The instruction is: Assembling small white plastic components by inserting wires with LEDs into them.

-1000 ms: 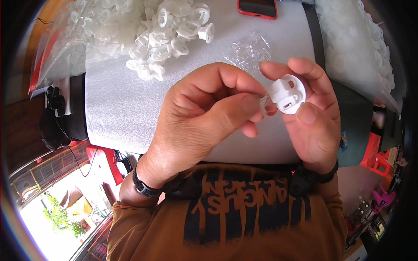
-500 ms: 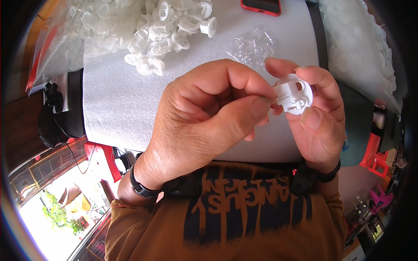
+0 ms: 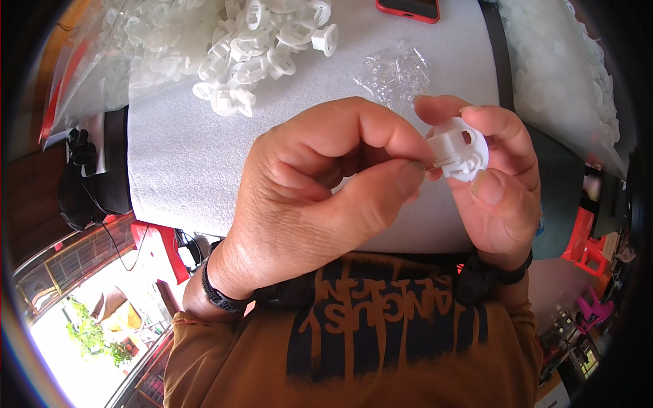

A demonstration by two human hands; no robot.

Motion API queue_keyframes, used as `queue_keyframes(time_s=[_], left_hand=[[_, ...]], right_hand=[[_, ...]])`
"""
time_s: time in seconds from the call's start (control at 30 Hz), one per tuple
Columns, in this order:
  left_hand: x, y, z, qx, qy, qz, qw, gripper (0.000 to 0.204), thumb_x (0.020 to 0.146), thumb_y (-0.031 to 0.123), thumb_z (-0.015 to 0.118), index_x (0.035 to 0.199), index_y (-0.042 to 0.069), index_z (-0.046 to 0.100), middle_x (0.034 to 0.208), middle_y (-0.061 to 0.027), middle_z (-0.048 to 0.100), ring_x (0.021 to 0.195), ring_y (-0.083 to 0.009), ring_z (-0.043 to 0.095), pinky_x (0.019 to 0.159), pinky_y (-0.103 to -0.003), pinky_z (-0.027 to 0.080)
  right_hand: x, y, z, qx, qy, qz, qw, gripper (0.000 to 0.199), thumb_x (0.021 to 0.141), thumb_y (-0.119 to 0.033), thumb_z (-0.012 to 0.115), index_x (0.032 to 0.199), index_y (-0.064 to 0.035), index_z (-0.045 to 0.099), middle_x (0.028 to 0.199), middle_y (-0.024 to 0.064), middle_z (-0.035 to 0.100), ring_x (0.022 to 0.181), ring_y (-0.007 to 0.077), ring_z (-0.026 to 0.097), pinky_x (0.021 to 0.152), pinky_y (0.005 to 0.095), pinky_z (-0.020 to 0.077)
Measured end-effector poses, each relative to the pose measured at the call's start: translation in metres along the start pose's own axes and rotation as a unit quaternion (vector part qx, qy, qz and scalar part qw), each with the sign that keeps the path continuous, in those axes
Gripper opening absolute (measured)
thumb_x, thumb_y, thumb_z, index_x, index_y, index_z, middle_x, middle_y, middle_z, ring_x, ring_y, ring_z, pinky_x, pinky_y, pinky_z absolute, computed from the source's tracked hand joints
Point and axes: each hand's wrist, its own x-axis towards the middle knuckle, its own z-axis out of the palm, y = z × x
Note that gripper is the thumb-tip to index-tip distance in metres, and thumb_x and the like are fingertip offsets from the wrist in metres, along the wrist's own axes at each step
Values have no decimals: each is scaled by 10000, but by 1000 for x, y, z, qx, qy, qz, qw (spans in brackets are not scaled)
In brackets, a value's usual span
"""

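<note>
A: What had changed since a second earlier?

B: The white part [image 3: 457, 146] sat farther right in view, both hands with it. The thin clear pin [image 3: 437, 164], plainer then, was mostly hidden.

A: And the fingers?

B: The left hand [image 3: 292, 197] pinched thumb and forefinger together on that pin, at the part's left edge. The right hand [image 3: 507, 204] gripped the part's round rim between thumb and curved fingers, above the tabletop [image 3: 183, 170].

A: What else lay there?

B: A heap of white parts [image 3: 252, 58], scattered clear pieces [image 3: 394, 73] and a red-edged phone [image 3: 408, 9]. Beyond, red plastic furniture [image 3: 586, 245] stood at right; daylight lit a green plant [image 3: 85, 326] at lower left.
</note>
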Motion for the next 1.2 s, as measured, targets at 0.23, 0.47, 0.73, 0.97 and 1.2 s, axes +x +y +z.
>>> queue_keyframes(time_s=[0.23,0.47,0.73,0.97,1.2], left_hand=[[-1,1,1,4,10,-3,1000,102,781,-33,516,869,-16,564,773,-68,592,645,-96,574,538,-210,473],[-1,1,-2,44,3,2,999,107,782,-46,513,869,-11,564,787,-68,592,643,-94,569,549,-210,472],[0,0,-3,54,-8,14,998,116,781,-60,519,873,-5,563,788,-74,593,634,-96,559,559,-214,466],[-1,-1,-4,76,-10,26,997,116,780,-58,522,874,-6,567,806,-65,591,664,-94,561,567,-209,460],[-3,-4,-8,156,-10,57,986,122,770,-68,527,857,1,576,788,-51,581,670,-84,556,568,-201,453]], right_hand=[[0,3,-1,-40,-12,-40,998,472,758,-212,533,1207,-84,461,1225,225,456,968,210,527,759,309,406],[1,1,4,-42,11,-24,999,461,753,-204,518,1193,-74,471,1210,223,470,960,203,527,757,304,403],[0,0,4,-42,12,-6,999,456,761,-222,522,1189,-72,473,1196,223,480,929,195,527,751,304,402],[0,1,-1,-63,-28,-37,997,451,763,-212,535,1183,-58,478,1191,232,479,974,215,527,782,324,409],[2,0,-15,-200,-79,-121,969,416,761,-117,544,1154,6,486,1170,256,476,1101,317,468,940,409,352]])
